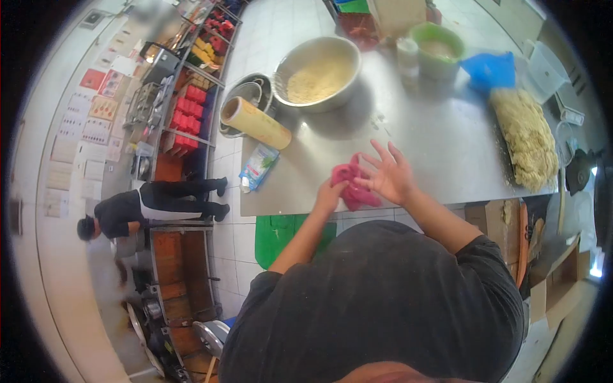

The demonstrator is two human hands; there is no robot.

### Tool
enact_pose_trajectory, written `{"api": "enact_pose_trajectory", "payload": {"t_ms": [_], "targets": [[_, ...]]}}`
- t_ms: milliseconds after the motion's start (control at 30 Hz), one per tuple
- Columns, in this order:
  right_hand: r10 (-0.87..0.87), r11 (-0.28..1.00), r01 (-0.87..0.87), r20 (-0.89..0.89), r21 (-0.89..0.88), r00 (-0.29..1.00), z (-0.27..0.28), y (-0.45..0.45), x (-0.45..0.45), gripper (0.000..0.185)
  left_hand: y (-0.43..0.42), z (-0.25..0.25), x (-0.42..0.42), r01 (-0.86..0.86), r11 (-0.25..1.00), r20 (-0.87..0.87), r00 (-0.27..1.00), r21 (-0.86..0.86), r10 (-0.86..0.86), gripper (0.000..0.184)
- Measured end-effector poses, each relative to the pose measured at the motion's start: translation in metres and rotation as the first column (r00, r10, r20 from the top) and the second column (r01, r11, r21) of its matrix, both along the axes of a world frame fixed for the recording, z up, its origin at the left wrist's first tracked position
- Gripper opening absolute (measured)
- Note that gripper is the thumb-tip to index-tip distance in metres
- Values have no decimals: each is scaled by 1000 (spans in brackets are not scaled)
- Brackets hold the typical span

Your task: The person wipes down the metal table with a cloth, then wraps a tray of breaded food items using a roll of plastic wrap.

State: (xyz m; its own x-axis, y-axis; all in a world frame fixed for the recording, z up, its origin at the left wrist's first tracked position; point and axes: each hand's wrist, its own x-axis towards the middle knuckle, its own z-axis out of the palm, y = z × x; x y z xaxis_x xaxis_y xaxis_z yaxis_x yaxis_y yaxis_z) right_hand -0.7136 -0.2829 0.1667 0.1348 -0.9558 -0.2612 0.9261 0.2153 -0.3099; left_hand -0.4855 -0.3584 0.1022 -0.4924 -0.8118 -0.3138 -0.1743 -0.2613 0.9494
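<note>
Cloth (355,191), pink, clamped in our left hand's (329,195) fingers at the steel table (434,137); our right hand (394,179) beside it, fingers spread apart.

I'm seeing a broad lane of bare steel tabletop (440,150) from the pink cloth (351,179) rightward, until the dough slab (527,140) walls it off. Looking up the table, I've got a channel between the big metal bowl (317,73) and the green bowl (437,48), with a pale container (407,56) narrowing its far end. Left is tighter: the film roll (258,124) and the packet (258,167) block a low sideways pass, and the metal bowl's high rim stands beyond.
</note>
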Motion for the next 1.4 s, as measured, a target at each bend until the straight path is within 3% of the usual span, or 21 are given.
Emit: {"api": "enact_pose_trajectory", "payload": {"t_ms": [67, 100, 133, 267, 300, 400, 533, 567, 633, 733, 867, 967, 1000, 1033, 1133, 1167, 1200, 1233, 1333, 1367, 1400], "targets": [[-26, 998, 20, -82, -67, 996, -16, 7, -12, 84, 0, 1, 6, -46, 990, -16, 999, 133, 48, 38], [-129, 962, -99, -738, -256, 662, -18, 12, -15, 82, 7, 6, 8, -5, 989, -73, 997, 145, 16, 38], [-320, 901, -317, -947, -297, -22, -20, 16, -16, 81, 14, 15, 7, 34, 987, -129, 992, 155, -14, 38], [1, 863, -502, -994, -55, 112, -40, 23, -12, 47, 30, 44, -5, 88, 952, -226, 974, 295, -20, 39], [-168, 883, -415, -973, -220, 157, -44, 26, -14, 32, 29, 44, -6, 100, 975, -156, 985, 201, -69, 35], [37, 918, -395, -989, -24, 146, -6, 33, -58, 30, 25, 31, 24, 117, 986, -10, 993, 123, -116, 28], [44, 998, -27, -969, 52, -243, -18, 40, -129, 40, 33, 32, 77, -95, 987, 118, 990, 133, 79, 24], [45, 998, -36, -971, 56, -236, -30, 41, -139, 40, 37, 26, 89, -130, 989, 232, 967, 75, 109, 26], [272, 933, 358, -583, -36, -766, -59, 41, -151, 63, 50, 7, 115, -177, 983, 294, 943, 46, 156, 25], [415, 908, 350, -596, 229, -688, -135, 31, -131, 81, 77, -22, 151, -225, 974, 373, 907, 35, 196, 26], [302, 950, 309, -350, 37, -887, -170, 1, -165, 82, 120, -52, 186, -97, 995, 587, 806, -7, 82, 28], [494, 842, 540, -379, -17, -782, -184, -61, -227, 78, 143, -48, 189, -130, 978, 605, 797, 160, 7, 30], [624, 766, 621, -423, 166, -657, -164, -78, -205, 78, 149, -54, 191, -125, 977, 614, 789, 171, -7, 30], [435, 843, 536, -519, -54, -736, -166, -78, -166, 79, 149, -67, 196, -78, 989, 600, 800, 122, -11, 30], [52, 992, 114, -661, -50, -749, -199, -64, -3, 71, 136, -77, 189, -52, 995, 554, 833, 87, -5, 33], [-98, 994, -95, -771, -49, -629, -163, -46, 39, 71, 135, -80, 186, -91, 991, 529, 848, 99, 25, 34], [-158, 964, -259, -668, 53, -727, -169, -33, 78, 72, 136, -85, 186, -96, 990, 521, 853, 100, 30, 34], [-389, 897, -415, -716, -152, -580, -165, -18, 85, 71, 136, -94, 196, -246, 942, 507, 856, 229, 101, 36], [-226, 938, -342, -655, 53, -721, -178, -26, 23, 66, 160, -121, 279, -437, 824, 584, 795, 361, 165, 38], [-269, 960, -278, -415, -39, -869, -210, -28, -22, 61, 177, -134, 311, -489, 792, 640, 750, 365, 167, 40], [91, 983, -36, -643, 181, -761, -176, -42, -66, 59, 194, -141, 345, -386, 861, 684, 726, 331, 62, 38]]}}
